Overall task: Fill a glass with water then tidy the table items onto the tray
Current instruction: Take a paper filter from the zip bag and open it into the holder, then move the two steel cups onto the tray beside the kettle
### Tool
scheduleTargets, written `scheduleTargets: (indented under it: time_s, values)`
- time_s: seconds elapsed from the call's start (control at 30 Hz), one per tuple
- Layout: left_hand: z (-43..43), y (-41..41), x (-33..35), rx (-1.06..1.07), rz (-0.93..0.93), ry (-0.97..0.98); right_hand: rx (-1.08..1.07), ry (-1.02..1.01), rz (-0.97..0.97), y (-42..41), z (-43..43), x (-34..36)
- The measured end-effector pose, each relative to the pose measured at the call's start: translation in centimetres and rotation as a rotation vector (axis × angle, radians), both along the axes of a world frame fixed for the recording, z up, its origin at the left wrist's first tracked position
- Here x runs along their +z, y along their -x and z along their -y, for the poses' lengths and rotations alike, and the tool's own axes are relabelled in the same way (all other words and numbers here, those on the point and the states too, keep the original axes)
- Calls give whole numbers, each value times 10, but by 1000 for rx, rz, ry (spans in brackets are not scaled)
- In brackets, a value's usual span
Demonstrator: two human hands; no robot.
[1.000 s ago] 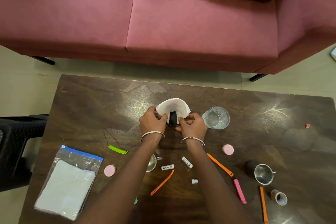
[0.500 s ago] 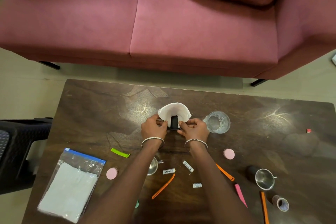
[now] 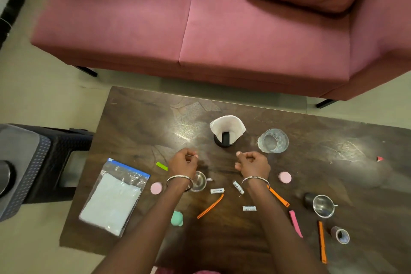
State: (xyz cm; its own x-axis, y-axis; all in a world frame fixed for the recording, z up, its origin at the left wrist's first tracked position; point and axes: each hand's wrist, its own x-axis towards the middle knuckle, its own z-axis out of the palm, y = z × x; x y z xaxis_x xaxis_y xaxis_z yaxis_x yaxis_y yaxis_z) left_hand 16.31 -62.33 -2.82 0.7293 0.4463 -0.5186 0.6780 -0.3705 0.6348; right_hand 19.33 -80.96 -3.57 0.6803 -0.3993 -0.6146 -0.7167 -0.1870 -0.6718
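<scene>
A clear drinking glass [image 3: 273, 141] stands upright on the dark wooden table [image 3: 138, 127]; I cannot tell whether it holds water. To its left a white paper cone sits in a black holder [image 3: 226, 131]. My left hand [image 3: 183, 163] and my right hand [image 3: 252, 163] hover just in front of the holder, apart from it, fingers curled and holding nothing. A small steel cup [image 3: 199, 181] lies partly under my left wrist. No tray is in view.
On the table lie a zip bag [image 3: 114, 196], two pink caps [image 3: 156, 188] [image 3: 285, 177], orange strips [image 3: 210, 206] [image 3: 322, 241], a pink strip [image 3: 295, 223], white labels [image 3: 217, 190], a second steel cup [image 3: 323, 206] and a tape roll [image 3: 340, 234]. A black stool [image 3: 33, 171] stands left, a pink sofa [image 3: 222, 29] beyond.
Both hands let go of the black holder with the paper cone and drew back toward me. The holder stays upright where it was.
</scene>
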Motion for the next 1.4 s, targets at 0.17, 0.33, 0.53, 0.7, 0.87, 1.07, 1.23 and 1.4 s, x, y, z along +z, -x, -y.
scheduleTargets:
  time_s: [0.17,0.33,0.53,0.7,0.87,1.07,1.23,1.4]
  values:
    - [-31,44,21,3,-18,-40,150,39,36,42,-12,27]
    - [-60,90,25,-9,-63,-114,235,65,1,77,-34,37]
    - [-73,120,16,-260,-91,-159,229,77,-38,129,-66,39]
    - [-65,105,7,-551,-137,-195,182,115,-46,171,-84,46]
    - [-48,76,-11,-825,-125,-295,101,127,-68,196,-89,46]
    - [-22,62,-31,-998,-80,-447,24,157,-97,222,-74,35]
    - [-17,61,-43,-990,-65,-512,-34,148,-92,229,-54,28]
    - [-19,65,-38,-943,-49,-510,-66,120,-74,219,-34,32]
